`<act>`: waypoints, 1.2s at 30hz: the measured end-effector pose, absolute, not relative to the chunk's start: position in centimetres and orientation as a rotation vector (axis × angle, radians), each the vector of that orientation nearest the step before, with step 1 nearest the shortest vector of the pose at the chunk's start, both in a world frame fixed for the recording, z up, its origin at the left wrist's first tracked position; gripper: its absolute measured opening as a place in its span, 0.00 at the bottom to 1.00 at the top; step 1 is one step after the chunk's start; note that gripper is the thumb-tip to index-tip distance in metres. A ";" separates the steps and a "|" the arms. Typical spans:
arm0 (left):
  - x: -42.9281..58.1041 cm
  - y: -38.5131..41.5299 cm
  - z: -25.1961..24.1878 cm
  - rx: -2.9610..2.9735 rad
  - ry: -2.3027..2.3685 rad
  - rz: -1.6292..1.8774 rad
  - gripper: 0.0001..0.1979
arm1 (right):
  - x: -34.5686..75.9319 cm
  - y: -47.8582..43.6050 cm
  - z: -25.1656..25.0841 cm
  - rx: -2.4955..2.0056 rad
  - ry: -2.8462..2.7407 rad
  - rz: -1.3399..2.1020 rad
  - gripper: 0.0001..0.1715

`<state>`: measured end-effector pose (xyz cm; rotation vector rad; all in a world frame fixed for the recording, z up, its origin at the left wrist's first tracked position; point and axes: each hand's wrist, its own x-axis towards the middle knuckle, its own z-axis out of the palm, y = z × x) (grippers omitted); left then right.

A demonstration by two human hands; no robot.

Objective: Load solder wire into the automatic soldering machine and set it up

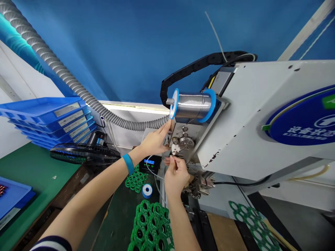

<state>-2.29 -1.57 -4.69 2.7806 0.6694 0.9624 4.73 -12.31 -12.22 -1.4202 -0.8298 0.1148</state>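
Observation:
A spool of solder wire (192, 105) with blue flanges is mounted on the machine, above a metal wire feeder (186, 141) with small wheels and a gear. My left hand (156, 141), a teal band at its wrist, grips the feeder's left edge; one finger reaches up to just below the spool and some fingers are hidden behind. Below a small white fitting (176, 149) at the feeder's lower end, my right hand (176, 172) is closed in a pinch. What lies between its fingertips is too small to make out. A thin pale tube (154, 170) runs beside my right hand.
Green ring-shaped boards (150, 226) lie below, near a small blue-and-white reel (147, 190). A controller with a lit display (149, 161) stands behind my left wrist. Left are a black fan (83, 153), stacked blue trays (52, 118) and a grey hose (78, 89). A white machine housing (246, 122) fills the right.

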 end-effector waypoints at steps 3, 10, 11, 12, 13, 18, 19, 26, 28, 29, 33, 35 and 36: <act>-2.2 -1.6 -4.7 2.774 0.662 0.970 0.50 | 4.7 -12.5 -12.6 -1.433 -0.831 0.150 0.14; -2.3 -1.8 -4.6 2.767 0.691 0.932 0.50 | 4.7 -12.6 -13.3 -1.455 -0.820 0.218 0.15; -2.3 -1.8 -4.6 2.772 0.693 0.933 0.50 | 4.6 -12.5 -13.4 -1.459 -0.822 0.222 0.15; -2.3 -1.8 -4.5 2.779 0.696 0.931 0.50 | 4.6 -12.5 -13.4 -1.463 -0.826 0.227 0.16; -2.3 -1.8 -4.5 2.786 0.700 0.929 0.50 | 4.6 -12.6 -13.4 -1.467 -0.831 0.231 0.16; -2.4 -1.8 -4.4 2.820 0.742 0.908 0.51 | 4.5 -12.9 -13.8 -1.501 -0.858 0.219 0.19; -2.4 -1.9 -4.4 2.829 0.755 0.896 0.51 | 4.5 -13.0 -13.9 -1.510 -0.864 0.214 0.19; -2.3 -1.9 -4.5 2.874 0.790 0.869 0.51 | 4.4 -13.7 -15.2 -1.564 -0.906 0.201 0.18; -2.3 -1.8 -4.5 2.870 0.787 0.876 0.51 | 4.5 -13.8 -15.5 -1.574 -0.913 0.204 0.17; -2.3 -1.8 -4.6 2.866 0.785 0.880 0.50 | 4.5 -13.8 -15.7 -1.577 -0.915 0.206 0.17; -2.3 -1.7 -4.6 2.849 0.764 0.892 0.51 | 4.6 -13.5 -16.8 -1.586 -0.934 0.222 0.17; -2.3 -1.7 -4.7 2.845 0.761 0.898 0.51 | 4.6 -13.5 -17.3 -1.596 -0.945 0.232 0.16; -2.3 -1.7 -4.7 2.846 0.761 0.903 0.50 | 4.6 -13.5 -17.6 -1.604 -0.949 0.235 0.16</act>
